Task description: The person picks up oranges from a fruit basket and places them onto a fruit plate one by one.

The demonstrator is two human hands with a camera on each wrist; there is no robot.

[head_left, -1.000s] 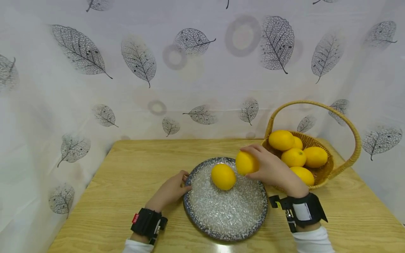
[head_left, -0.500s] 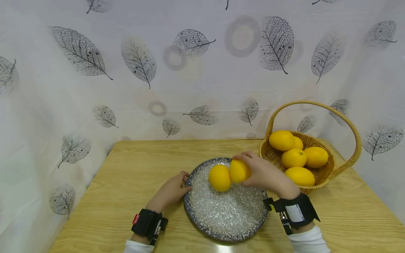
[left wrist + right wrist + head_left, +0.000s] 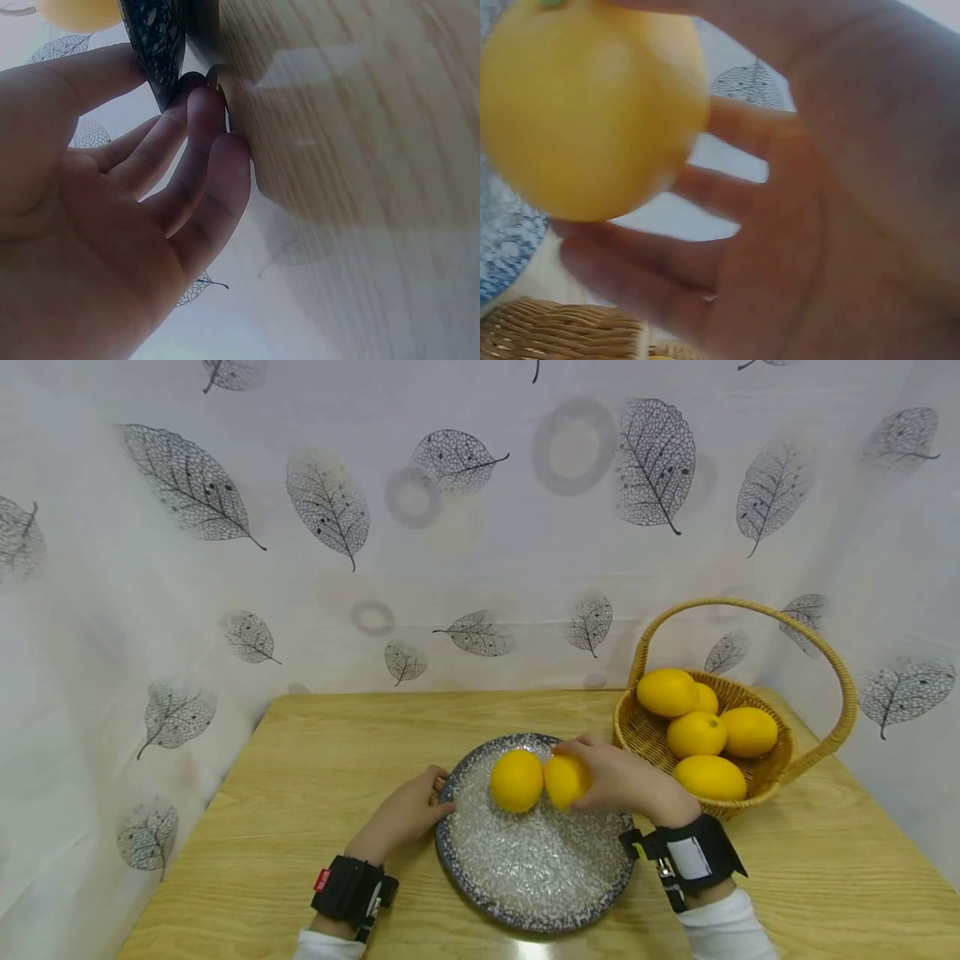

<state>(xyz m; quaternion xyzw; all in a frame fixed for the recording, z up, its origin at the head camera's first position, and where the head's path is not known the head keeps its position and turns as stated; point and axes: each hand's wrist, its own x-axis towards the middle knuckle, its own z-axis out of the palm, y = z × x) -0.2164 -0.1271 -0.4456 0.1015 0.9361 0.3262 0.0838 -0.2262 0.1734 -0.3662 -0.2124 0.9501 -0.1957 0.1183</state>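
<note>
A round, pale-grey, dark-rimmed, speckled plate lay flat, its edge gripped by the left hand. On its far half sat a smooth first lemon, yellow and rounded; a second lemon, equally yellow, was held by the right hand just beside it.

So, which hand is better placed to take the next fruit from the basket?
Probably the right hand: it is nearer the basket, though it must first release the fruit in its grip. The left hand pinches the plate on the side away from the basket.
</note>
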